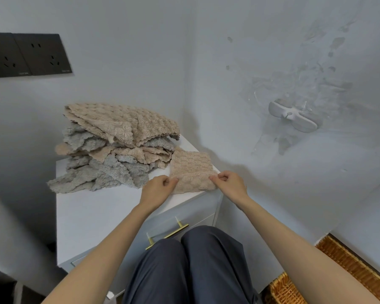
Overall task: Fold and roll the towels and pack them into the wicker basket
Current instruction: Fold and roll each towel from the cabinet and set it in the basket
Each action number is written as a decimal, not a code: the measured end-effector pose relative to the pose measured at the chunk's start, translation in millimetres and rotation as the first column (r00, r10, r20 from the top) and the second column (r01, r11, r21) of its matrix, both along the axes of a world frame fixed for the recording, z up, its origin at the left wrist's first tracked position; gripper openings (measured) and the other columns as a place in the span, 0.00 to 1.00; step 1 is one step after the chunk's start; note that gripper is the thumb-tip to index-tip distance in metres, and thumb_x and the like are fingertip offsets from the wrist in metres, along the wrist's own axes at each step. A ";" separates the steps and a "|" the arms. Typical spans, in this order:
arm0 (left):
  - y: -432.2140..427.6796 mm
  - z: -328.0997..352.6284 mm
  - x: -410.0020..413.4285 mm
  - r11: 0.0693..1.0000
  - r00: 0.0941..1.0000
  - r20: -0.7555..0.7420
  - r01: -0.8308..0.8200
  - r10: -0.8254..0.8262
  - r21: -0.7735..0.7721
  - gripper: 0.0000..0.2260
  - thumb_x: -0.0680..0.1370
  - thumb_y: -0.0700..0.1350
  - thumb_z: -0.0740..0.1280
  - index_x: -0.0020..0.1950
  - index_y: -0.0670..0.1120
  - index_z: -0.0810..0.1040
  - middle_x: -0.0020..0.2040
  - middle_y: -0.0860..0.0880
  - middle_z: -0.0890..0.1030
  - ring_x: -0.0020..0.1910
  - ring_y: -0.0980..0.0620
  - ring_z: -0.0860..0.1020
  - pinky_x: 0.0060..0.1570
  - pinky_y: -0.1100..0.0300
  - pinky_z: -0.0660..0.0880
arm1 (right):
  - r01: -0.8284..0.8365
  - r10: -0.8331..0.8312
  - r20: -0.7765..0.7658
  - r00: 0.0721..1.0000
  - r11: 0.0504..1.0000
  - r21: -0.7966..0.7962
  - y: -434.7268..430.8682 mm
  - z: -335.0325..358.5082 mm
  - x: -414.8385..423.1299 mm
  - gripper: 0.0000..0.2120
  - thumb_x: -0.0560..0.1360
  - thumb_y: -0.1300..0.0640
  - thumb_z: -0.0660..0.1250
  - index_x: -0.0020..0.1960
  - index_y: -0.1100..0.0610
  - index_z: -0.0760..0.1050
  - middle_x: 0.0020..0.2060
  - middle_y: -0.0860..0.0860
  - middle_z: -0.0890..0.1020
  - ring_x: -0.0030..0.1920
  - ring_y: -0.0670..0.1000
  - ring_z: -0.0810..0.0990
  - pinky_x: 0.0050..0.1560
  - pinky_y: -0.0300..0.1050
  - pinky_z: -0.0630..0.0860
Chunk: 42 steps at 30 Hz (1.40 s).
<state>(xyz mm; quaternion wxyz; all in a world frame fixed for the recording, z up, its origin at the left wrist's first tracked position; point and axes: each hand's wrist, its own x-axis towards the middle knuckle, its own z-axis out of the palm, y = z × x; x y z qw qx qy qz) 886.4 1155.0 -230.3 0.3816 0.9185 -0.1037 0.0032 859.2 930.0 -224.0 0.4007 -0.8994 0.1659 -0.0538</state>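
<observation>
A beige towel (pixel 191 170), folded narrow, lies at the right front corner of the white cabinet top (pixel 92 211), just beside the heap of unfolded beige and grey towels (pixel 112 148). Looks like the rolling step is about to start. The left hand (pixel 157 188) and right hand (pixel 227 183) each pinch a near corner between thumb and curled fingers, arms reaching forward. Next they'd need to curl that edge tightly away. The wicker basket (pixel 294 288) waits on the floor at the lower right.
</observation>
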 end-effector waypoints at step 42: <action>2.7 3.9 -3.2 0.960 0.957 0.167 0.206 -0.238 0.191 0.09 0.80 0.46 0.61 0.55 0.44 0.76 0.50 0.46 0.80 0.53 0.46 0.74 0.50 0.51 0.71 | -0.458 0.473 0.077 0.878 0.876 -0.151 -6.6 4.4 -0.8 0.11 0.79 0.58 0.59 0.58 0.52 0.76 0.45 0.51 0.81 0.41 0.50 0.75 0.44 0.43 0.69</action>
